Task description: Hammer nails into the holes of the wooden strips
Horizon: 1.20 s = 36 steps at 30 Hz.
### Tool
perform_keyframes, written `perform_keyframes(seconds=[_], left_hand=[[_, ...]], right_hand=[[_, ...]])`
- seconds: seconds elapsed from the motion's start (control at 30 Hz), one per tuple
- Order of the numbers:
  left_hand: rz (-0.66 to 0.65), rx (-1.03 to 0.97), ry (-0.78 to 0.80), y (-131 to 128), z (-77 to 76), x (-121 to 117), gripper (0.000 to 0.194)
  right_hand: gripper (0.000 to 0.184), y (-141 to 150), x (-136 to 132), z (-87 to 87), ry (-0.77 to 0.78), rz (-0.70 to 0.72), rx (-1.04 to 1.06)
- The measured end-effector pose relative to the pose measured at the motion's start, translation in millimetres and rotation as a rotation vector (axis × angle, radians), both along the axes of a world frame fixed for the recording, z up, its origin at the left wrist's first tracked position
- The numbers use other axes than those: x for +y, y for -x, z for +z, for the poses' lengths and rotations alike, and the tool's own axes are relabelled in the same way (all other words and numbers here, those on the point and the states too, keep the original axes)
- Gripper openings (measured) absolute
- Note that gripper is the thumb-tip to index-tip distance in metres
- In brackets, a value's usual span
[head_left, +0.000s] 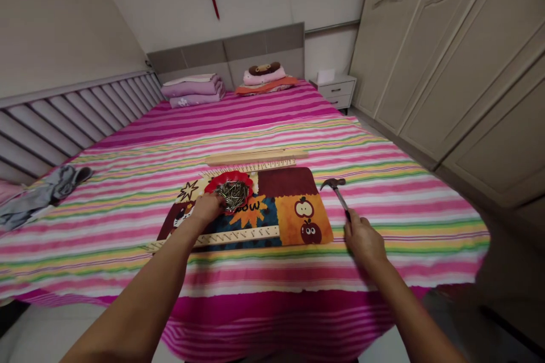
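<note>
My left hand (pixel 207 207) reaches to the left side of a red dish (pixel 209 186). Its fingertips are in among the heap of metal nails (pixel 233 195), and they look pressed together; what they pinch is hidden. At the right, my right hand (pixel 365 240) is wrapped round the handle of a claw hammer (pixel 340 198), whose head rests on or just over the striped bedspread. In front of the dish lies a pale wooden strip (pixel 255 232) with a row of nails standing in it, partly covered by my left forearm.
Under the dish and strip is a patterned mat (pixel 289 181). Beyond it lie another nailed strip (pixel 272 165) and plain wooden strips (pixel 255 155). Grey clothing (pixel 51 190) lies at left; folded bedding (pixel 193 91) is near the headboard. A nightstand (pixel 338 91) and wardrobe (pixel 447 57) stand right.
</note>
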<state>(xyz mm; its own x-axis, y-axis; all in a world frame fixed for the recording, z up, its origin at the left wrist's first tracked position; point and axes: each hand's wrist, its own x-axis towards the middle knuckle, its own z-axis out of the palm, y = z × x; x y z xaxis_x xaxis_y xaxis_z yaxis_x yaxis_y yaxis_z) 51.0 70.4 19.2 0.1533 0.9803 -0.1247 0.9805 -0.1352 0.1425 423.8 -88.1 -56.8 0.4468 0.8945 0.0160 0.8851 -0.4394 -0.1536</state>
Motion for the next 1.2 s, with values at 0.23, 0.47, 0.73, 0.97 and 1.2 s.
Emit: perform_keyframes(seconds=[0.23,0.47,0.73,0.97,1.2], left_hand=[[-0.003,-0.040,0.053,13.0,7.5,1.0,0.005],[0.137,-0.507,0.103,44.4,17.2,-11.2,0.018],[0.347,-1.088,0.192,43.2,15.4,-19.7,0.037],[0.483,-1.308,0.201,37.3,20.5,-21.5,0.026],[0.477,-1.161,0.142,26.3,32.9,-25.9,0.029]], right_hand=[[0.043,-1.6,1.0,-3.8,-0.001,-0.002,-0.004],[0.043,-3.4,1.4,-6.2,0.004,0.003,-0.008],[0.041,-2.1,0.2,-5.6,-0.031,0.022,-0.018],[0.041,-2.3,0.9,-7.2,-0.022,0.015,-0.024],[0.040,-2.7,0.4,-8.6,-0.042,0.007,-0.026]])
